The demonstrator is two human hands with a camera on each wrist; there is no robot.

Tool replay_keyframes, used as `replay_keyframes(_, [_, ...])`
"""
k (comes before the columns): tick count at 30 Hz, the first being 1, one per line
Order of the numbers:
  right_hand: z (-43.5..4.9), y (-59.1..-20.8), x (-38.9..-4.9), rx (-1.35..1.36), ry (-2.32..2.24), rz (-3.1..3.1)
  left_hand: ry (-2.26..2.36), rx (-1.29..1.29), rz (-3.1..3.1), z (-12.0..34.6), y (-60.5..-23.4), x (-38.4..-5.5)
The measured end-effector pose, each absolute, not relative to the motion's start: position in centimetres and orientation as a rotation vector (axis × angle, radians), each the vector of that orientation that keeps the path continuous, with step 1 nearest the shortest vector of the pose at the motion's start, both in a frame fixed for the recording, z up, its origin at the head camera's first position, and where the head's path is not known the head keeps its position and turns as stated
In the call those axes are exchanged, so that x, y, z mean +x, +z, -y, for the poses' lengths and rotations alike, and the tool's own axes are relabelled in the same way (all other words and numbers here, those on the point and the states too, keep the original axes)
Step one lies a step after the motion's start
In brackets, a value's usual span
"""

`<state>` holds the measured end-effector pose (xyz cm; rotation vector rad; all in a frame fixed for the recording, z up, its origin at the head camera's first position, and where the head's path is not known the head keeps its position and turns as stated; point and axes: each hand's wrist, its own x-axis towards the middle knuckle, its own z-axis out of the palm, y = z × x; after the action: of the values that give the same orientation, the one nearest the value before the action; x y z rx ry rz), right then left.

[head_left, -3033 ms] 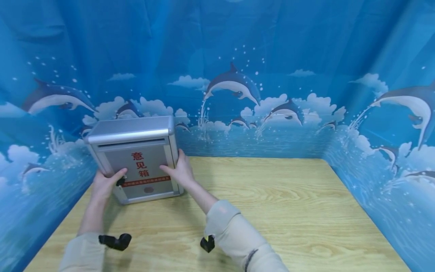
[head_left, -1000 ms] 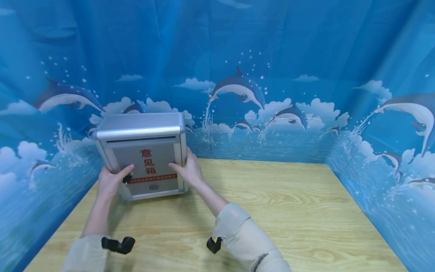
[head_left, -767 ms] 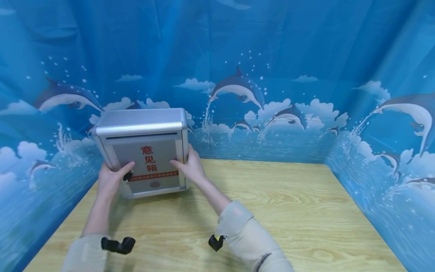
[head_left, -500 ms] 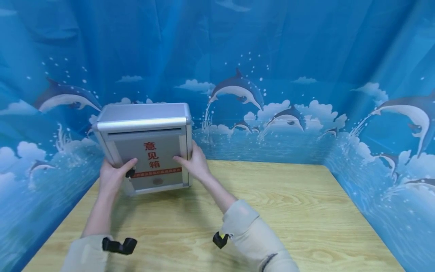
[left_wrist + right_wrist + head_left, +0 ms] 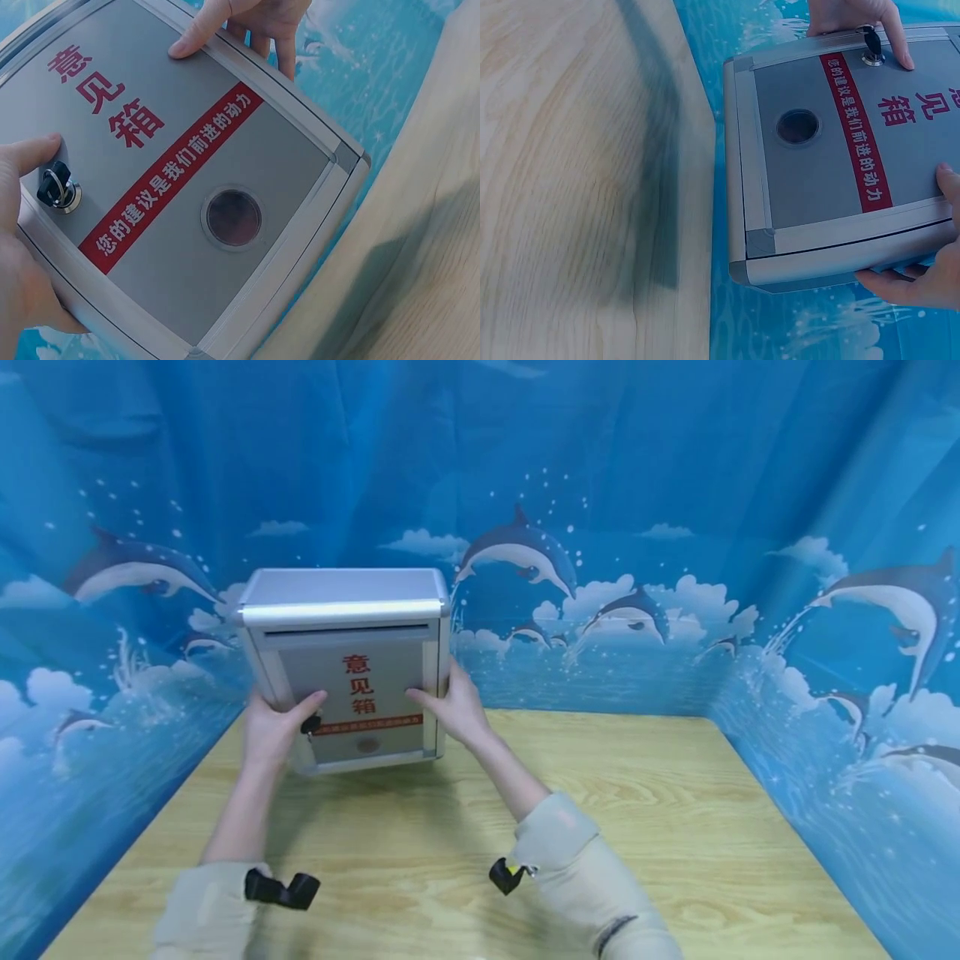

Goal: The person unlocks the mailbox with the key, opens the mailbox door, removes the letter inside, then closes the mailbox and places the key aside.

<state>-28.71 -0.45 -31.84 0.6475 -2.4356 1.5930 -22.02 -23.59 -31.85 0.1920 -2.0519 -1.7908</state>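
A silver-grey metal suggestion box [image 5: 390, 664] with red Chinese lettering is gripped between both hands, its front towards me and slightly tilted. My left hand [image 5: 273, 727] holds its left side, thumb on the front panel beside a small lock with a black-headed key [image 5: 56, 185]. On the opposite side my right hand [image 5: 457, 702] grips the edge, thumb on the panel and fingers behind. In the right wrist view a round window [image 5: 798, 127] shows below the red strip [image 5: 855, 131]. A shadow lies on the wood under the box, which appears raised off it.
A light wood-grain table [image 5: 637, 827] spreads below and to the right. Blue curtains [image 5: 600, 460] printed with dolphins and clouds close off the back and both sides. Black wrist-worn mounts [image 5: 283, 888] sit at both cuffs.
Both hands have carried the box up and to the right, from near the left curtain. Its shadow on the table has spread below it. The grip looks the same.
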Motion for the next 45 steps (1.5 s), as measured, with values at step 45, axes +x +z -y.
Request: replay_keyframes(45, [-11.7, -32.0, -27.5, 0.377, 1.553, 2.493, -1.931, -0.036, 2.022, 12.6, -32.6, -25.6])
